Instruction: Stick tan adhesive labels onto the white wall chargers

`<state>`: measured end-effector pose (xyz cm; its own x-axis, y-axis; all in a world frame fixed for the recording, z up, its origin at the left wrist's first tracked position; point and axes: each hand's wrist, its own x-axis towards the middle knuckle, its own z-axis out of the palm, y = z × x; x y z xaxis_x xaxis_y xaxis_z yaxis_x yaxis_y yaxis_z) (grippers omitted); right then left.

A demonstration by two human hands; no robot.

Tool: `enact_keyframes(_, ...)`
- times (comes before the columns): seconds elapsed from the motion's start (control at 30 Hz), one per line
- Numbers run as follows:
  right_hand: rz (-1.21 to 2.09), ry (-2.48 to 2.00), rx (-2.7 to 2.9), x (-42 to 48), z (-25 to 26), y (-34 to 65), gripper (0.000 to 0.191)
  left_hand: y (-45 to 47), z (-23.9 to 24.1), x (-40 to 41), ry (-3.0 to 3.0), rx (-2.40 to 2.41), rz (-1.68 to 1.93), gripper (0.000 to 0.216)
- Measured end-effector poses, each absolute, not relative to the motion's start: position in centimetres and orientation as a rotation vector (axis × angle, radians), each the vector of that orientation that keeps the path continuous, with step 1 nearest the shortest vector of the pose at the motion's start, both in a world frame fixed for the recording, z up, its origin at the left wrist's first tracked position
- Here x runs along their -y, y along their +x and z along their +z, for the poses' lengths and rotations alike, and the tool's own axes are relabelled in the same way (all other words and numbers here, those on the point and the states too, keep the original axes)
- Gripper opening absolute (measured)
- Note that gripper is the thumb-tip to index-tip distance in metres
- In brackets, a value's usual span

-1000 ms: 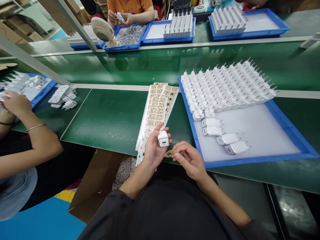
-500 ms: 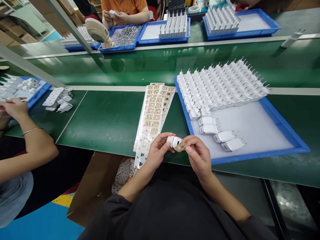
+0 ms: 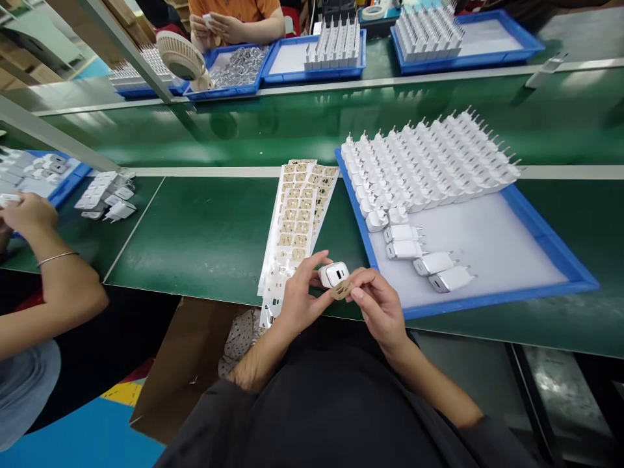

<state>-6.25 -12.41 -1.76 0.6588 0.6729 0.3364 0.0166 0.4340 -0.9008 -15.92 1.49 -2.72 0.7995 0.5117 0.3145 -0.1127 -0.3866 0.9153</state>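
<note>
In my left hand [image 3: 305,296] is a white charger plug [image 3: 333,275], its face with the dark ports turned up toward me. My right hand [image 3: 377,302] pinches a small tan sticker [image 3: 341,290] with cutouts, just below that port face. The tip of my left thumb reaches the sticker's left edge. Just beyond my left hand lie overlapping sticker sheets [image 3: 295,211] with rows of tan pieces. To the right, a blue-rimmed tray [image 3: 487,304] bears rows of upright white chargers [image 3: 429,162], prongs up, and several loose chargers [image 3: 433,262] lying on their sides.
A co-worker's arm [image 3: 63,279] is at the left, near a pile of chargers [image 3: 104,195]. Across the green bench [image 3: 195,240], another person in orange [image 3: 236,26] handles a small white piece behind more blue trays [image 3: 312,77]. An open cardboard box [image 3: 168,370] stands below the bench edge.
The charger has turned so its port face points more toward me. The sticker has shifted left and down, from the charger's right side to below its face. My left fingers have opened somewhat.
</note>
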Motion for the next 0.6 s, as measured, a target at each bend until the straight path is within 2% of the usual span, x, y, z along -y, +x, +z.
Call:
enact_keyframes(0.13,0.355,-1.108,0.748,12.4,-1.7,-5.6,0.009,-16.5,-1.4,-1.4,1.894,-0.147,0.542,0.057)
enact_keyframes(0.3,0.258,-1.191,0.771,12.4,-1.8,-5.6,0.010,-16.5,-1.2,-1.3,1.608,-0.206,0.334,0.048)
enact_keyframes(0.43,0.293,-1.272,0.776,12.0,-1.6,-6.2,0.009,-15.5,-2.1,-0.5,1.509,-0.311,0.538,0.044)
enact_keyframes(0.6,0.428,-1.229,0.829,11.8,-1.8,-6.1,0.009,-15.0,-2.7,0.3,1.668,-0.274,0.813,0.053)
